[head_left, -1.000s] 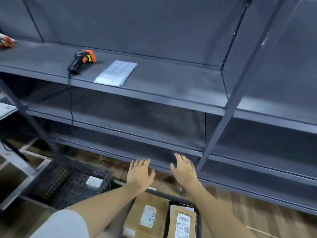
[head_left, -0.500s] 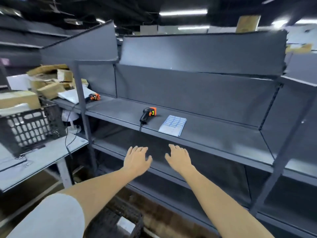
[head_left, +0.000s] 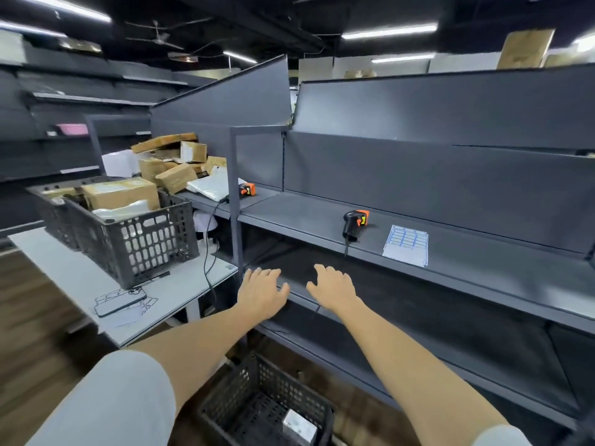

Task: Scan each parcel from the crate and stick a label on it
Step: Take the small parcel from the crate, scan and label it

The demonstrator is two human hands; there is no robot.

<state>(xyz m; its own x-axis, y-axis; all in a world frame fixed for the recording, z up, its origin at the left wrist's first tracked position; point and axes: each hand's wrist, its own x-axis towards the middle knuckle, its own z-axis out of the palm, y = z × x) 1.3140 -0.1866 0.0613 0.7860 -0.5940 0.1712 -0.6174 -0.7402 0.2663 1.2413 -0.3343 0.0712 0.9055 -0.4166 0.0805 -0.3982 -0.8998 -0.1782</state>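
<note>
Parcels, brown cardboard boxes (head_left: 120, 195) with pale plastic mailers beside them, fill the dark grey perforated plastic crate (head_left: 128, 239) that stands on the white table (head_left: 64, 268) at your left. A second, nearly empty black plastic crate (head_left: 257, 403) sits on the floor near you, between your forearms, with one small grey-white packet (head_left: 299, 429) in its near right corner. More brown cardboard boxes (head_left: 170, 169) lie heaped at the far left of the grey metal shelf (head_left: 483, 262), with a white padded mailer (head_left: 211, 188) in front of the heap.

Your left hand (head_left: 262, 292) and right hand (head_left: 333, 289) are both stretched forward, palms down, fingers spread and holding nothing. They lie close together, level with the front edge of the lower shelf board; whether they touch it, you cannot tell.

On the shelf above your hands, the black handheld barcode scanner with an orange head (head_left: 354, 223) lies near the front edge, its cable dropping over the lip. Just right of it lies the white sheet of blue-bordered labels (head_left: 406, 245), apart from the scanner. A second orange-and-black scanner (head_left: 246, 189) rests further left on the same shelf, beyond the upright post, just right of the white mailer.

On the table, near the crate's near corner, a dark smartphone (head_left: 120, 302) lies flat.
</note>
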